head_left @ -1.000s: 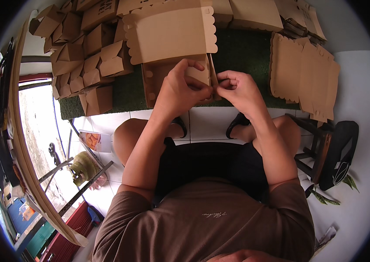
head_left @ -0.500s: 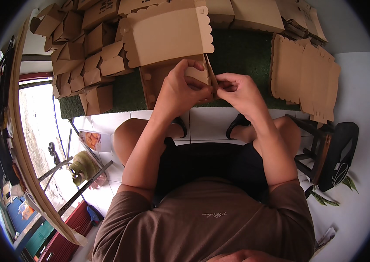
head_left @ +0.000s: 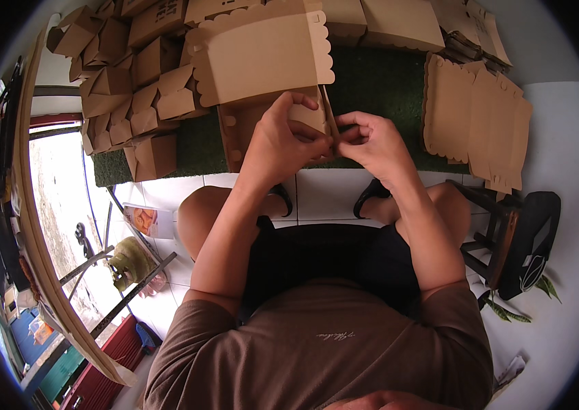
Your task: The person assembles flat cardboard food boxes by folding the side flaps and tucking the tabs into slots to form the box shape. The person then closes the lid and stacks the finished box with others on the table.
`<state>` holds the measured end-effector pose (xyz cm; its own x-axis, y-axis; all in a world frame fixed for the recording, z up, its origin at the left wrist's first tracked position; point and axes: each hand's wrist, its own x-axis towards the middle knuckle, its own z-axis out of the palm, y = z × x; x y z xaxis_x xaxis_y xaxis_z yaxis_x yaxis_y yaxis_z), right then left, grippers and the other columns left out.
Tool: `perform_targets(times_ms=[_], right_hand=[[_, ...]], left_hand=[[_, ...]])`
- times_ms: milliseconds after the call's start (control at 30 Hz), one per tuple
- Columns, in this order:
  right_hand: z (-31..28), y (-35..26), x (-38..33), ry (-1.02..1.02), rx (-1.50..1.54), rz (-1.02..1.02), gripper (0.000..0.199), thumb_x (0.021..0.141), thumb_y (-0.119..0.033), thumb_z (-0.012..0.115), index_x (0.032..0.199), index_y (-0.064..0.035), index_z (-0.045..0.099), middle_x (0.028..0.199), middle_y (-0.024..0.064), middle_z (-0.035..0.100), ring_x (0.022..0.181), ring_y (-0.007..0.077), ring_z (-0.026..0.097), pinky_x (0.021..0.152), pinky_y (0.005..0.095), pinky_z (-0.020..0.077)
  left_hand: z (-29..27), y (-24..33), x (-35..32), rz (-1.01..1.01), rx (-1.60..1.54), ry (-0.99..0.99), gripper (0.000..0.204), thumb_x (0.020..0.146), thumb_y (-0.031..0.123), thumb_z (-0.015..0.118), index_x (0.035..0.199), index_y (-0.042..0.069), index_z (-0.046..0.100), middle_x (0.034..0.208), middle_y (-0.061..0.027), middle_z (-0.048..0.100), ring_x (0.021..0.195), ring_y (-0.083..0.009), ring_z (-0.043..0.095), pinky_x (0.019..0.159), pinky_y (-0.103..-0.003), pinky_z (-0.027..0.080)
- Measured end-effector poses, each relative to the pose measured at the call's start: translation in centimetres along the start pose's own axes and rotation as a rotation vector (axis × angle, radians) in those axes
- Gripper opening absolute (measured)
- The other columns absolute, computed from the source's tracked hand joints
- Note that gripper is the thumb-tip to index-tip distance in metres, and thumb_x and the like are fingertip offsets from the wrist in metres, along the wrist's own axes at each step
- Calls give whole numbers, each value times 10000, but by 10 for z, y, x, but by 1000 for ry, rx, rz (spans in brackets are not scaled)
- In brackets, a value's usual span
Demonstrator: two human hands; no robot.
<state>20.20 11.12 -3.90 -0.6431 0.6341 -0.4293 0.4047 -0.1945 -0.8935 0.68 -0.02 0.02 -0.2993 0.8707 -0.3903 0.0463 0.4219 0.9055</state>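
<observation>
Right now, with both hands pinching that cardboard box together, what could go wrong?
The left hand and right hand squeeze one thin side wall of the half-folded box; too much force could crease or tear it. The open scalloped lid leans toward the folded boxes heaped at the left, so a jerk might topple some. The flat blanks lie close to the right elbow's path.

We have drawn our hands (head_left: 330, 137) closer at the box (head_left: 262, 89) flap, fingertips (head_left: 337, 133) now pinching its right edge.

We are seeing bare green mat (head_left: 385, 89) lying open at upper centre-right. Folded boxes (head_left: 132, 89) are crowding the upper left, and flat cardboard blanks (head_left: 477, 119) are blocking the upper right.
</observation>
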Motion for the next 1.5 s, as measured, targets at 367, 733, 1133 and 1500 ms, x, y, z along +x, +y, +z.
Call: perform_targets(times_ms=[367,733,1133,1500], right_hand=[[-3,-3,-1,-9,97,14,445,1013,-106,899,1425,38,813,1130,136,903,1024,157,838,932,319,640],[1,-13,-5,-27,22,64,418,1027,-57,898,1416,55,797,1153,139,888,1045,146,827,930,277,630],[-1,-3,-4,-43,34,19,317,1047,-132,870,1336,-3,852,1075,127,904,969,138,836,888,306,636],[-4,-5,-3,-52,79,28,365,1040,-103,876,1375,28,811,1070,91,880,971,124,813,894,288,618]], left_hand=[[-19,4,0,-42,79,-68,439,1047,52,857,1440,14,665,1095,-171,882,1015,-192,877,867,-333,702],[-26,-4,1,-15,144,-140,546,958,100,938,1448,18,713,1101,-180,892,1025,-229,876,882,-340,678],[-19,-7,3,-32,109,-127,642,870,102,1004,1441,31,718,1067,-172,898,1045,-234,878,907,-358,675],[-16,-1,0,-27,117,-111,630,923,88,983,1473,45,681,1120,-187,894,1103,-212,861,947,-351,661]])
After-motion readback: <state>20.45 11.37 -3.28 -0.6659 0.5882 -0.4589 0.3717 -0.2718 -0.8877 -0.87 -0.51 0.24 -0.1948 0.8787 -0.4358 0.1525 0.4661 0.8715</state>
